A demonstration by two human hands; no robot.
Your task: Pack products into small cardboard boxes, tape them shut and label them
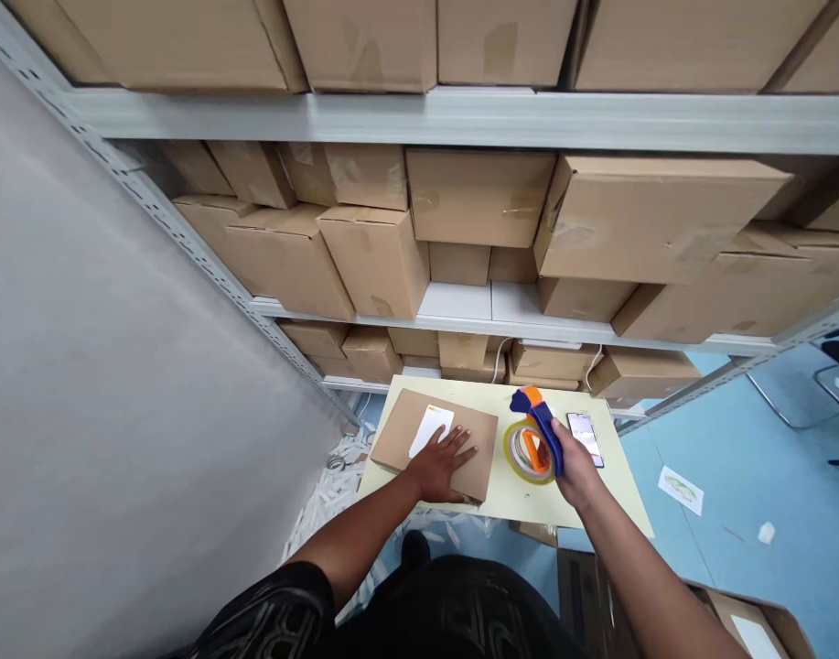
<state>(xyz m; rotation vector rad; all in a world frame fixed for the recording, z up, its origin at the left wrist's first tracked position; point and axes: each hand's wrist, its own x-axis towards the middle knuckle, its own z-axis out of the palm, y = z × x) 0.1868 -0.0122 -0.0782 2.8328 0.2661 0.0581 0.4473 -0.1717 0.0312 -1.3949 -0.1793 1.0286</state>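
Note:
A flat brown cardboard box [405,426] lies on the pale yellow table [618,499], with a white label [431,428] on its top. My left hand [441,465] rests on the box with its fingers spread, partly over the label's lower edge. To the right of the box, my right hand [574,460] is wrapped round the handle of a blue and orange tape dispenser [544,423]. A roll of yellowish clear tape [513,458] sits on the dispenser. Just beyond my right hand, a phone [585,439] lies on the table with its screen lit.
Metal shelving [419,119] full of cardboard boxes [480,197] rises behind the table. A grey wall [117,366] stands on the left, with white scraps [327,499] heaped on the floor beside it. An open carton [779,622] stands at the lower right. A printed card [681,490] lies on the blue floor.

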